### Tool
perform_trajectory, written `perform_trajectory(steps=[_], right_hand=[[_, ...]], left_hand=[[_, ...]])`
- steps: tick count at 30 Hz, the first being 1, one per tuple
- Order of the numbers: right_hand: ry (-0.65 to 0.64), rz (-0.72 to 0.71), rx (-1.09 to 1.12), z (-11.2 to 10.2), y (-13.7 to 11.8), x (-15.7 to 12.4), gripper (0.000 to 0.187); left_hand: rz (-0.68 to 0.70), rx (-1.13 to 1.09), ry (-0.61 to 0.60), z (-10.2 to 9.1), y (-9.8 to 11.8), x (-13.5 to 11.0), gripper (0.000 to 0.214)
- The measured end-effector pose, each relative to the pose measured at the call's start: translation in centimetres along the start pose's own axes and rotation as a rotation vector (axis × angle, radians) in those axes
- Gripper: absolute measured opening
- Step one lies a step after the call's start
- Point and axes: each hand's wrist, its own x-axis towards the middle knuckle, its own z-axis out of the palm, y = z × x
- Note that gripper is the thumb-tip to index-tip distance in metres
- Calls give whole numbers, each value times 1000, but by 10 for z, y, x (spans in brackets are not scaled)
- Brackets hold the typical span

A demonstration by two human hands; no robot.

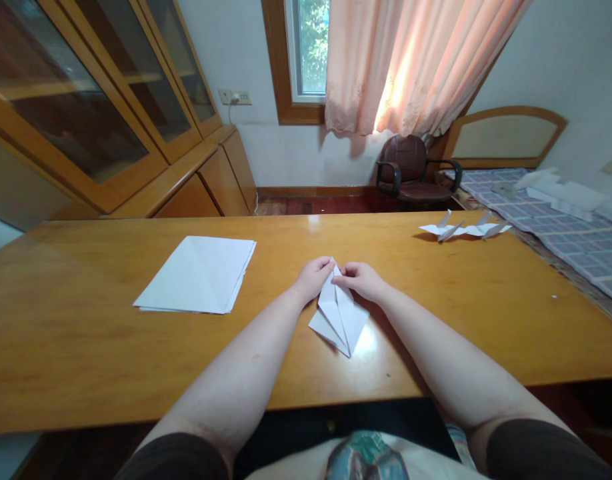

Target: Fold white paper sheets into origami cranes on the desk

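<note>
A partly folded sheet of white paper (347, 319) lies on the wooden table in front of me, its pointed end towards me and a narrow tip at the far end. My left hand (315, 277) pinches the left side of that far tip between thumb and fingers. On the other side, my right hand (362, 280) grips the paper's upper right edge, thumb on top. The fingers underneath are partly hidden. Off to the left is a stack of white paper squares (196, 275), the top one creased. Folded paper cranes (463, 230) stand at the table's far right.
The wooden table (86, 373) spans the view. Beyond it are a glass-doored cabinet (171, 140) at left, a brown armchair (409, 170), and a bed (566, 220) with a checked cover at right. Small white scraps (554, 297) dot the table's right side.
</note>
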Motion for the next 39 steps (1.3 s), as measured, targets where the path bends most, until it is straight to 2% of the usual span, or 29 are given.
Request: perform_trajectory(steps=[4,9,16,24,34,39], right_hand=[[-43,42,-220,-1,0,1,32],[-43,21,-325,-2,-1,3,31],[-11,-68,-156,-4,4,3,40],[-61,-28,-21,-1,3,2,40],[-128,-27,-86,-3,-1,-2,35],[-185,8,-40,-3,1,-4,31]], left_hand=[[-64,-89,112,-2,1,2,22],[-38,-104,151,-3,-2,3,21],[-49,-64,75,-2,-2,3,26],[-26,-54,89,1,2,-1,21],[-53,-88,65,3,6,-2,17],[-93,-74,67,1,5,-2,14]])
